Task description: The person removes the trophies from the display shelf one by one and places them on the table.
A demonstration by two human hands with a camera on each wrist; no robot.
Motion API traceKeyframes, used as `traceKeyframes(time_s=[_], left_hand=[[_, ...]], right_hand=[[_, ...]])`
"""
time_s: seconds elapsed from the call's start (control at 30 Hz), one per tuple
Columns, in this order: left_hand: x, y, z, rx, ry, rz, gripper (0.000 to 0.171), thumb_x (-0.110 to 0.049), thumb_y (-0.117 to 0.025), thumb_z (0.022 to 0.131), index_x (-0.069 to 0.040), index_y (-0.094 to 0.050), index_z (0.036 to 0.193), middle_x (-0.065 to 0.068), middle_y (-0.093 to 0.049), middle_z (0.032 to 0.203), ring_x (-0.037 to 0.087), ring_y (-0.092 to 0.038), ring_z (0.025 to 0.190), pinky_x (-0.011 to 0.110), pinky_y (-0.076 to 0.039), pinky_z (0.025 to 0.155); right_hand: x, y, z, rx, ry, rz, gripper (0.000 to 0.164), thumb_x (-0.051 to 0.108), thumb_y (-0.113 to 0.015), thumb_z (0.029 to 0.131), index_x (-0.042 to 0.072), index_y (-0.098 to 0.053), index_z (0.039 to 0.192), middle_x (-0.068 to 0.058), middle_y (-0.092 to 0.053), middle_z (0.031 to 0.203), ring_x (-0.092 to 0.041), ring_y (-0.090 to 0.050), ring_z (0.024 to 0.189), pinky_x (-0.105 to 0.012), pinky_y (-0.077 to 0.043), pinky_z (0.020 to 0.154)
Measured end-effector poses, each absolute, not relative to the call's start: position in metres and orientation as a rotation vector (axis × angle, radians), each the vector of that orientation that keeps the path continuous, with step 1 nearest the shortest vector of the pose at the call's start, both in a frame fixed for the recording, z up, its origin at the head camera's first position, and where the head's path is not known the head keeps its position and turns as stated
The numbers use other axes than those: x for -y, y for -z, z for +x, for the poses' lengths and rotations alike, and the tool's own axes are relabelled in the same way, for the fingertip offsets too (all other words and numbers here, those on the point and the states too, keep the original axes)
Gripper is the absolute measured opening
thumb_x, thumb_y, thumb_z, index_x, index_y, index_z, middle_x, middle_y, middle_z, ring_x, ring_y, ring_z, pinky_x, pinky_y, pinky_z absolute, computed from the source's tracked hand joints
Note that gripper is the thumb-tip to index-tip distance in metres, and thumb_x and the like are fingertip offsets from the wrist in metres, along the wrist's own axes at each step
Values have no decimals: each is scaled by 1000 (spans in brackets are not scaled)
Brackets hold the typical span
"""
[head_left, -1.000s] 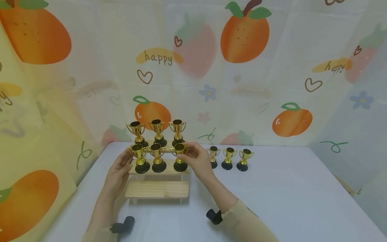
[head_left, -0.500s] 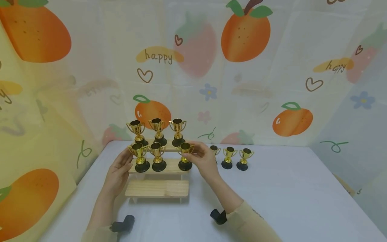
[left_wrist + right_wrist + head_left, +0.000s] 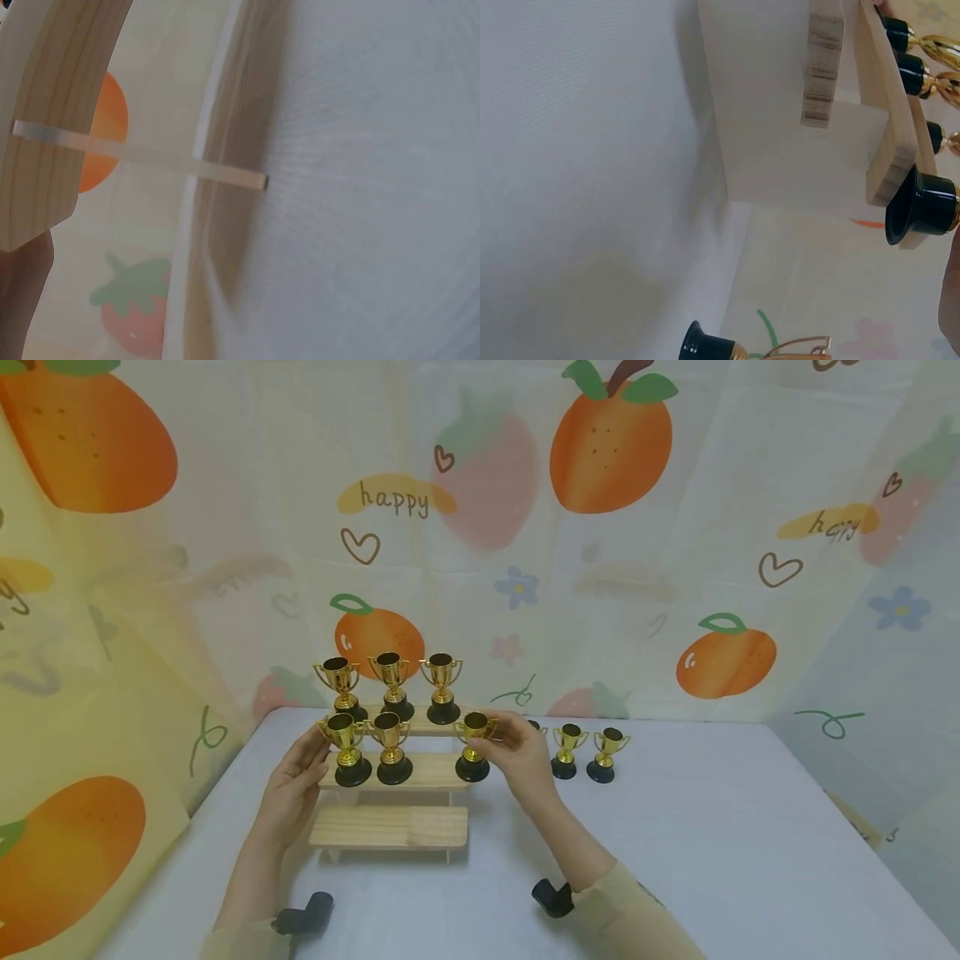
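Observation:
In the head view my right hand [image 3: 525, 764] pinches a small gold trophy cup [image 3: 473, 748] with a black base. The cup stands upright at the right end of the middle shelf of a three-step wooden display stand [image 3: 390, 827]. Seen from the right wrist, its black base [image 3: 926, 204] juts past the shelf's end. My left hand [image 3: 288, 789] holds the left end of that shelf, beside another trophy [image 3: 347, 752]. A further trophy [image 3: 390, 749] stands near it, leaving a gap before the pinched one. Three more trophies [image 3: 394, 689] line the top shelf.
Right of the stand, two trophies [image 3: 569, 750] stand fully visible on the white table [image 3: 675, 843]; a third [image 3: 536, 725] is mostly hidden behind my right hand. The lowest shelf is bare wood. A fruit-print cloth [image 3: 600, 635] hangs behind the table.
My right hand has moved to the right with the pinched trophy, widening the gap to the other two on the middle shelf. My left hand has stayed in place.

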State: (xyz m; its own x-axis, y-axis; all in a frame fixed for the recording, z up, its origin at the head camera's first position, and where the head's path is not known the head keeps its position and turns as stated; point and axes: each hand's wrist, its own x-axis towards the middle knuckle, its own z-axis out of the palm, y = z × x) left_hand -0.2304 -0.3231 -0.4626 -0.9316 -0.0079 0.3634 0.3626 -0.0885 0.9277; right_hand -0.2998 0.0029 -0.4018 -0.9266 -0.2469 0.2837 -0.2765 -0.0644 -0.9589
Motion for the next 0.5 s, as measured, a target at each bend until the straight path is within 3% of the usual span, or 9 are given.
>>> traceKeyframes(time_s=[0.5], left_hand=[[321, 461, -230, 1923, 2117, -366, 60, -4, -40, 104, -6, -14, 158, 3, -17, 168, -20, -41, 130, 4, -35, 109]], right_hand=[[-24, 406, -305, 2112, -2193, 483, 38, 4, -77, 83, 7, -66, 119, -5, -72, 108, -6, -68, 96, -18, -58, 83]])
